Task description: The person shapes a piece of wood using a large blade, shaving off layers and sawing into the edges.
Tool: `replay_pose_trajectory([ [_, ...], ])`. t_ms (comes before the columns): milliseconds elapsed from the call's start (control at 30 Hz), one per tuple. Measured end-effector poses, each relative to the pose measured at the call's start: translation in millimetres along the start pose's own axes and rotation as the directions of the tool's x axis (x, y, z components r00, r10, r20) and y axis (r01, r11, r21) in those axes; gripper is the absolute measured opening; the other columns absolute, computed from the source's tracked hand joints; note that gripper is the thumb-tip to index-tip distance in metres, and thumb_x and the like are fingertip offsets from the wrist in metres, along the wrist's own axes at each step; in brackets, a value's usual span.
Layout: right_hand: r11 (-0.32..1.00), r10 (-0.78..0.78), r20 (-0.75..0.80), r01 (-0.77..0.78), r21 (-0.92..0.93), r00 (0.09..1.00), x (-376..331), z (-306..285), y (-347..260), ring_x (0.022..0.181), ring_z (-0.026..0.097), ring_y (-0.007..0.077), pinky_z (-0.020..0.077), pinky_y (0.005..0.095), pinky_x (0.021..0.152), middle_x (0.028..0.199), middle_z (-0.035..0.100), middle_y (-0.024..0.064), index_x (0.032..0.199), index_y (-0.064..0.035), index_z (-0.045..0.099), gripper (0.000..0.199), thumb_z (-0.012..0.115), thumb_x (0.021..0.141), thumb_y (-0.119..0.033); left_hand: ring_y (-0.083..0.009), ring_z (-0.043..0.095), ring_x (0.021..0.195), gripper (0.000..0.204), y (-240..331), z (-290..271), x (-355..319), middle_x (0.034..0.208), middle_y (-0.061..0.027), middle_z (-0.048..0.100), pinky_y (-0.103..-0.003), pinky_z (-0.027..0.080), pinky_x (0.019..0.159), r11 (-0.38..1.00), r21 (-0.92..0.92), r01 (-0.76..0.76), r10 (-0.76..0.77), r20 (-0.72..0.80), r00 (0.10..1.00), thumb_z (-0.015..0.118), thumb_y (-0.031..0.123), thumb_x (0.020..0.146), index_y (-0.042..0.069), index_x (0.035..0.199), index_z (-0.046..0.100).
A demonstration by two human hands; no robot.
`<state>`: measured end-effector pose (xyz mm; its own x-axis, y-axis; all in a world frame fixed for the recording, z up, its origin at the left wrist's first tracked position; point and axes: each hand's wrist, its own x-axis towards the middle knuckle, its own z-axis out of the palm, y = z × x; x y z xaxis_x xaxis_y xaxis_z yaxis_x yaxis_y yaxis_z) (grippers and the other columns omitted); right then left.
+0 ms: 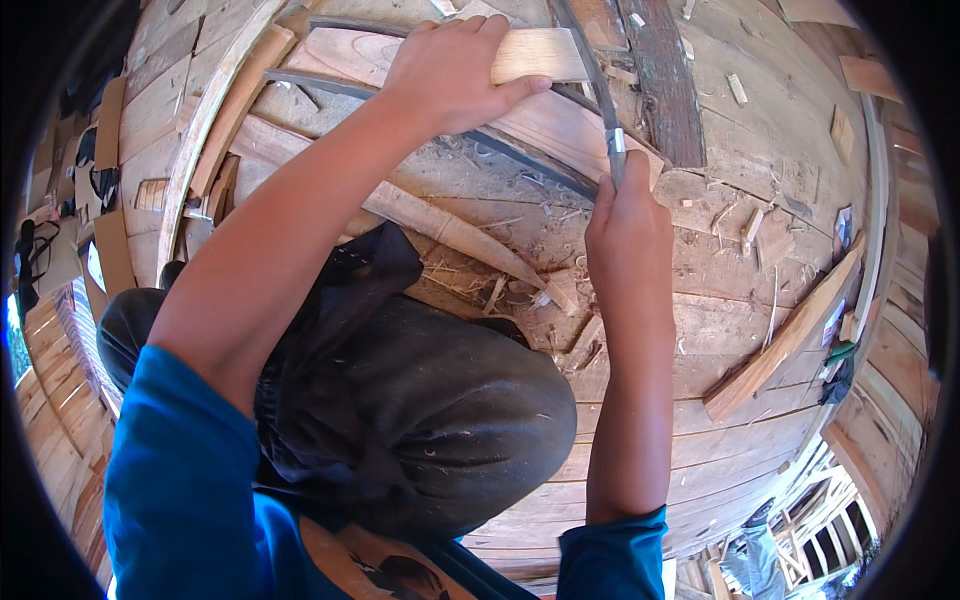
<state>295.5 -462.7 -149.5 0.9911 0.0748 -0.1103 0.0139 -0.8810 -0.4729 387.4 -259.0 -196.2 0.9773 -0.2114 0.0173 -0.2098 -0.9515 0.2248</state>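
Observation:
My left hand [450,75] presses down on a short pale block of wood [540,56], fingers over its top and the thumb stretched along its near edge. The block lies across a wider pinkish plank [560,128]. In my right hand [632,215] is the handle of a long-bladed knife [600,85], closed in my fingers. A shiny metal collar shows where blade meets handle. The dark, narrow blade points away from me, beside the block's right end; whether it touches the wood I cannot tell. Its tip runs out of the picture at the top.
Wood chips and shavings [560,290] litter the board floor [720,340]. A tapered wood strip [450,230] lies just beyond my bent knee [480,400]. A dark weathered board [665,80] is right of the blade. Farther right rests a long wood piece [785,335].

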Motion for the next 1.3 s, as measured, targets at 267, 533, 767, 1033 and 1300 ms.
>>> replay_pose_trajectory([
  [267,0.996,0.053,0.087,-0.059,0.072,0.995,-25,-9,7,0.073,0.062,0.0488,0.0445,0.0578,0.061,0.071,0.060,0.0288,0.106,-0.0043,0.046,0.012,0.049,0.096,-0.011,-0.0326,0.062,0.104,0.066,-1,5,-5,0.105,-0.0167,0.065,-0.046,0.041,0.096,0.997,0.038,-0.065,0.067,-0.052,0.996,0.053,0.063,0.088,0.003,0.115,0.058],
  [533,0.992,0.112,0.163,-0.119,0.033,0.980,-28,-14,0,0.072,0.061,0.0492,0.0438,0.0572,0.059,0.071,0.061,0.0282,0.104,-0.0038,0.045,0.010,0.048,0.098,-0.011,-0.0327,0.062,0.099,0.065,-2,1,-13,0.100,-0.0160,0.065,-0.044,0.041,0.091,0.979,0.040,-0.197,0.201,-0.128,0.971,0.055,0.062,0.086,0.004,0.116,0.059],
  [767,0.999,0.036,0.108,-0.038,0.018,0.994,-11,-5,2,0.071,0.061,0.0492,0.0432,0.0568,0.057,0.072,0.061,0.0283,0.105,-0.0044,0.045,0.012,0.049,0.098,-0.013,-0.0320,0.063,0.100,0.066,-6,3,-12,0.100,-0.0153,0.064,-0.046,0.040,0.093,0.976,0.056,-0.211,0.217,-0.112,0.970,0.056,0.064,0.085,0.005,0.115,0.059],
  [1033,0.998,-0.054,-0.009,0.053,-0.031,0.999,15,4,-6,0.070,0.061,0.0486,0.0421,0.0555,0.056,0.068,0.060,0.0280,0.105,-0.0045,0.045,0.011,0.048,0.099,-0.013,-0.0320,0.061,0.105,0.069,-2,5,-7,0.106,-0.0152,0.065,-0.051,0.034,0.104,0.988,0.104,-0.117,0.133,-0.165,0.977,0.054,0.067,0.085,0.004,0.116,0.058],
  [1300,0.999,0.025,0.008,-0.025,0.040,1.000,-6,-1,-9,0.070,0.061,0.0482,0.0440,0.0547,0.057,0.068,0.060,0.0284,0.112,-0.0039,0.047,0.016,0.048,0.099,-0.013,-0.0365,0.055,0.116,0.073,14,-25,-4,0.115,-0.0219,0.061,-0.052,0.029,0.109,0.999,-0.017,-0.048,0.050,0.171,0.984,0.050,0.064,0.088,0.000,0.124,0.054],
])
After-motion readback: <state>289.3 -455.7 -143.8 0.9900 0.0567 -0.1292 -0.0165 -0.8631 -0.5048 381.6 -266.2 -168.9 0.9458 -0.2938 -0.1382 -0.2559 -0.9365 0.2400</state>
